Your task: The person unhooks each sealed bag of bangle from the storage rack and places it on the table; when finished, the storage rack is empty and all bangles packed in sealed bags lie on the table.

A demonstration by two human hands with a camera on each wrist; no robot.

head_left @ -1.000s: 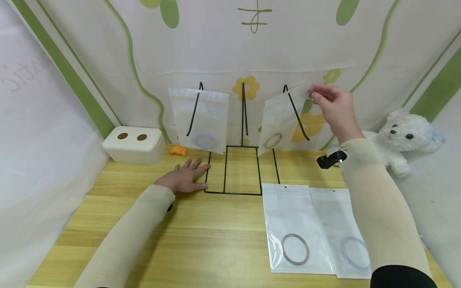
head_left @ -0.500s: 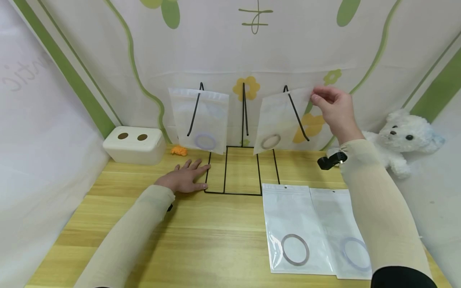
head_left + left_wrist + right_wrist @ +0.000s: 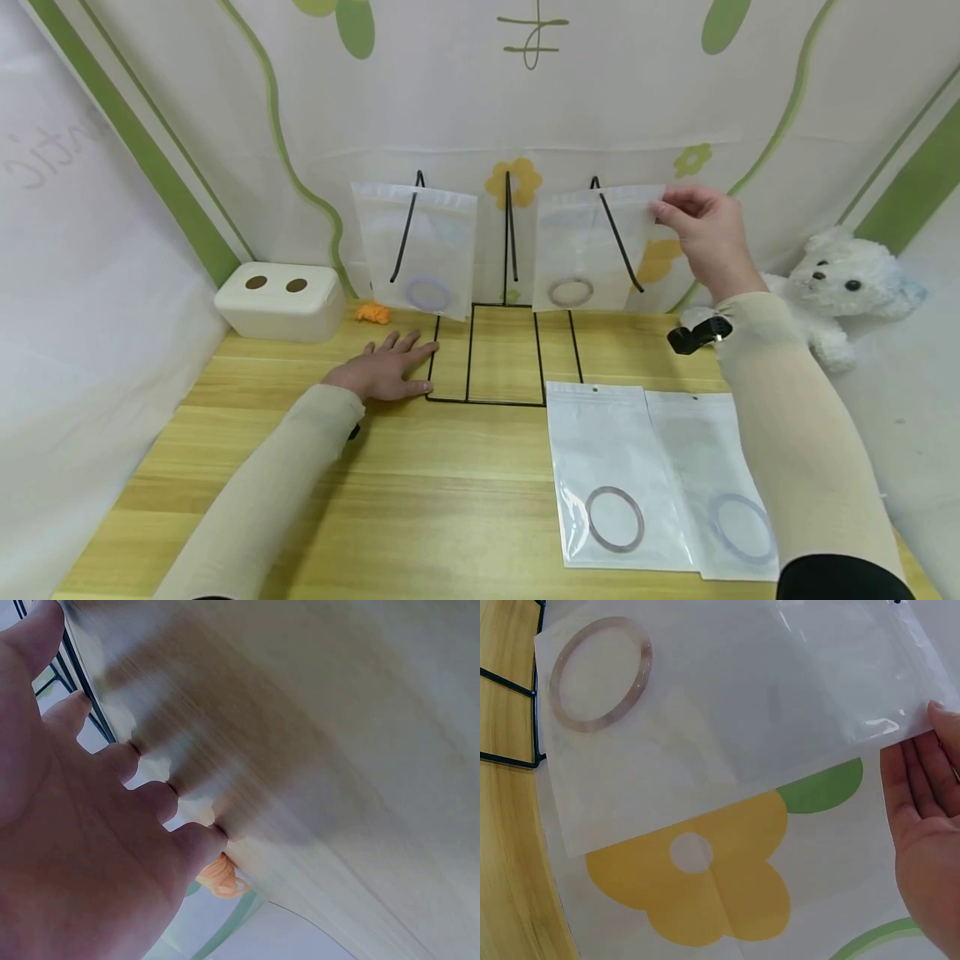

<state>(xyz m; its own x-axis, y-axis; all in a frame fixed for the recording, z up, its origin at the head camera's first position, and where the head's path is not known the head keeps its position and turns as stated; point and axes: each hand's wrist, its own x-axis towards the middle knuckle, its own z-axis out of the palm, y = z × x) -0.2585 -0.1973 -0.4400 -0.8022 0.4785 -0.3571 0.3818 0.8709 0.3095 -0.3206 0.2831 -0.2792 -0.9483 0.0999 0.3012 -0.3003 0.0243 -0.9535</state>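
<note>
A clear-fronted zip bag (image 3: 581, 237) hangs by its hole on the right hook of a black wire rack (image 3: 495, 403). My right hand (image 3: 705, 233) pinches that bag's upper right corner between thumb and fingers. Inside its lower end lies a brownish-pink bangle (image 3: 592, 725), plain in the right wrist view. My left hand (image 3: 386, 372) rests palm down on the table, fingers spread, with thumb and index tips at the rack's left base wire. On the left hook hangs another zip bag (image 3: 442, 237) holding a pale lilac bangle (image 3: 427, 295). The middle hook (image 3: 511, 225) bears no bag.
Two more bagged bangles lie at front right: a left bag (image 3: 600, 442) and a right bag (image 3: 690, 442), partly under my right forearm. A white box with two holes (image 3: 281, 308) and an orange bundle (image 3: 373, 313) sit back left. A white plush dog (image 3: 832, 283) sits right.
The right-hand bag has turned to face forward and hangs straighter. My right hand has shifted slightly right and down with its corner. My left hand has stayed put.
</note>
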